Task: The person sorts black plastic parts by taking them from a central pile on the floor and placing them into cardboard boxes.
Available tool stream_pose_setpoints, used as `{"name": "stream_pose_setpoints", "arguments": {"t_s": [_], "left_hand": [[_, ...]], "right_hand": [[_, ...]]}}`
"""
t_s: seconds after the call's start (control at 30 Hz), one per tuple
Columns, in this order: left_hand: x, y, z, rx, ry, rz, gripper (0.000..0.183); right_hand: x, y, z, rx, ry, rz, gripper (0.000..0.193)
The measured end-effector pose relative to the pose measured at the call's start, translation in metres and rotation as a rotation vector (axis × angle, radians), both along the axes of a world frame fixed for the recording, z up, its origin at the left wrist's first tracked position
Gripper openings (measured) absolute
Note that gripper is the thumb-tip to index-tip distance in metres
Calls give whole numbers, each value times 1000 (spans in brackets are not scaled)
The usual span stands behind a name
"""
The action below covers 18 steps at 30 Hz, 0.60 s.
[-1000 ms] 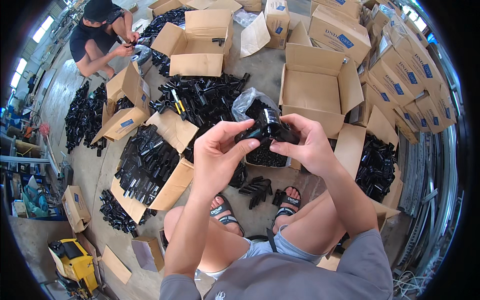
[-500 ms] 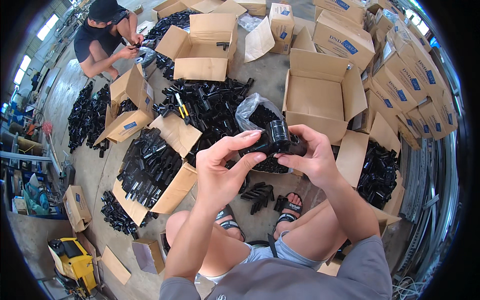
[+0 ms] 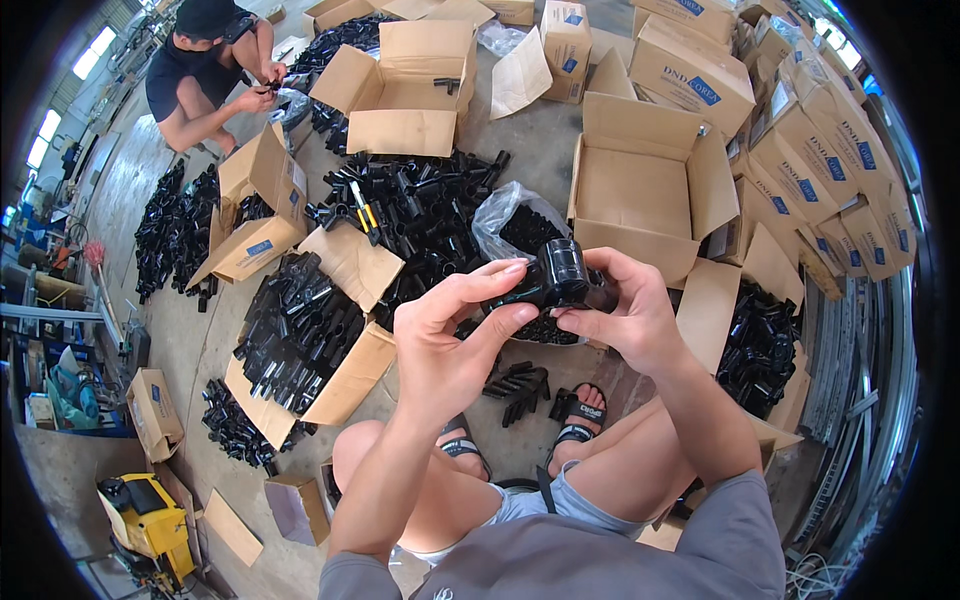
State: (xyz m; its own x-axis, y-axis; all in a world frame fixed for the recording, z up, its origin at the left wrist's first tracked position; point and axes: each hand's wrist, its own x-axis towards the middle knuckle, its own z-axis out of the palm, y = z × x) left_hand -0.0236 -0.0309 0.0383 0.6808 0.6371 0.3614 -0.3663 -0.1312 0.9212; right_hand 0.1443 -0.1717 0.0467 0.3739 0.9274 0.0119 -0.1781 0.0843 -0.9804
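Rightward of the clear, crumpled plastic bag (image 3: 491, 222) has shifted the glossy black, cylindrical, plastic-looking fitting (image 3: 567, 273), which is now at the bag's near right side. Left hand (image 3: 437, 330) pinches one end between thumb and fingers, and right hand (image 3: 637, 315) pinches the other, probably to keep it steady

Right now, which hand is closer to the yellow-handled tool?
Left. The left hand is below and rightward of the yellow-handled tool in the picture; the right hand is farther rightward.
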Motion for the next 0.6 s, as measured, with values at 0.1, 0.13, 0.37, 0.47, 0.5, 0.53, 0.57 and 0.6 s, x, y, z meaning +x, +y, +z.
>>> {"name": "stream_pose_setpoints", "arguments": {"t_s": [0.1, 0.13, 0.37, 0.47, 0.5, 0.53, 0.57, 0.6], "left_hand": [[0, -2, 1, -46, 13, -1, 30], [0, -3, 1, -56, 17, -5, 30], [4, -10, -2, -201, 109, -68, 33], [7, -13, -2, -303, 114, -162, 40], [9, -15, -3, -317, 156, -148, 41], [11, -18, -4, -330, 198, -133, 41], [13, -19, -7, -343, 240, -119, 42], [14, -19, -9, -454, 252, -128, 40]], "right_hand": [[1, 0, 0, 2, 13, 6, 49], [1, 0, 0, 6, 21, 0, 49], [-3, -2, 2, -59, -30, -127, 42], [-5, 0, 6, -113, -46, -184, 38], [-5, 0, 7, -135, -13, -187, 37], [-4, 1, 8, -158, 19, -191, 36], [-5, 1, 7, -184, -29, -187, 36], [-5, 2, 4, -213, -78, -182, 37]]}}
